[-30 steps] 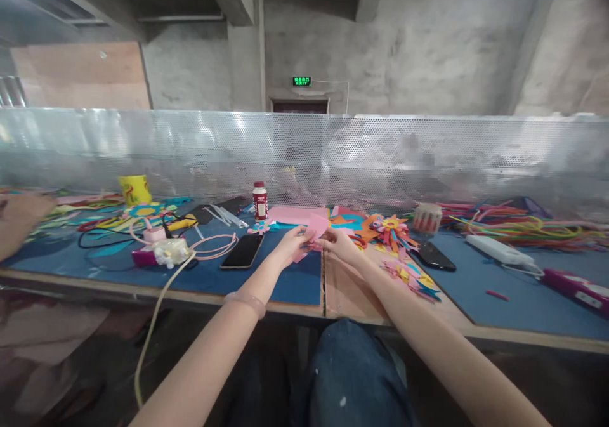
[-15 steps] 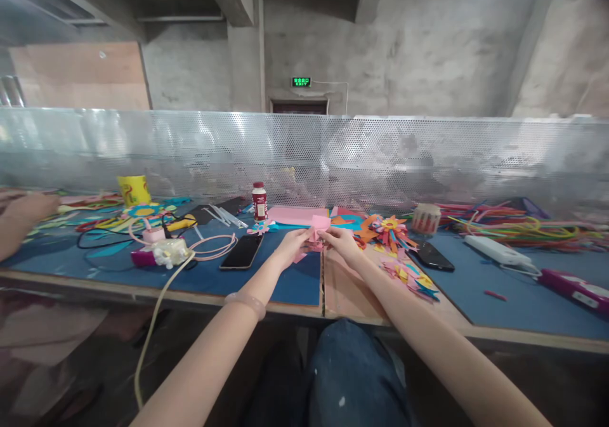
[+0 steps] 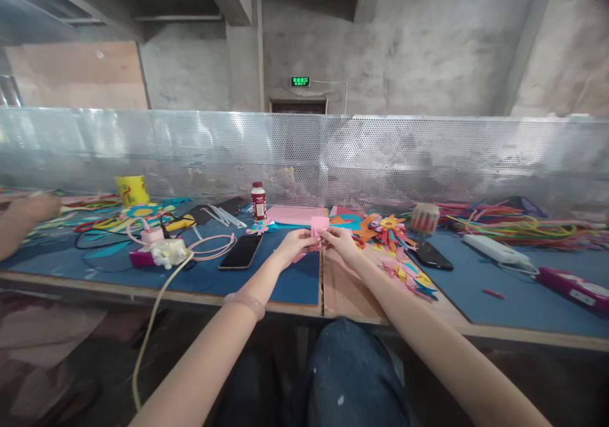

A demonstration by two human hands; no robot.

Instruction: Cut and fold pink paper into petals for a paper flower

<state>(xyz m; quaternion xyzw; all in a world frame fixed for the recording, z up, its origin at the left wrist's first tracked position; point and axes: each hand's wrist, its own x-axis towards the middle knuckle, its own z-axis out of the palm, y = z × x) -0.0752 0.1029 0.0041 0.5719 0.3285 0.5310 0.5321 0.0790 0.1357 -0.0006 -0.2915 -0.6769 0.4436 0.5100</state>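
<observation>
A small pink paper piece [image 3: 320, 224] stands upright between my two hands above the table's middle seam. My left hand [image 3: 295, 244] pinches its left side, and my right hand [image 3: 340, 242] pinches its right side. Behind them lies a pink sheet [image 3: 295, 215] beside blue and orange paper. To the right of my right hand are an orange paper flower [image 3: 390, 227] and pink and yellow paper pieces [image 3: 409, 276]. A small pink and blue paper flower [image 3: 259, 227] lies left of my left hand.
A red-capped bottle [image 3: 258, 201] and a phone [image 3: 241, 252] stand and lie at left, near a power strip [image 3: 143, 257] with cables. At right are another phone [image 3: 432, 256], a toothpick tub [image 3: 425, 218] and a white power strip [image 3: 497, 249]. Another person's hand [image 3: 35, 210] is far left.
The pink paper now appears flatter and more upright between my fingers. My hands have stayed in nearly the same place. The other person's hand at far left has shifted slightly.
</observation>
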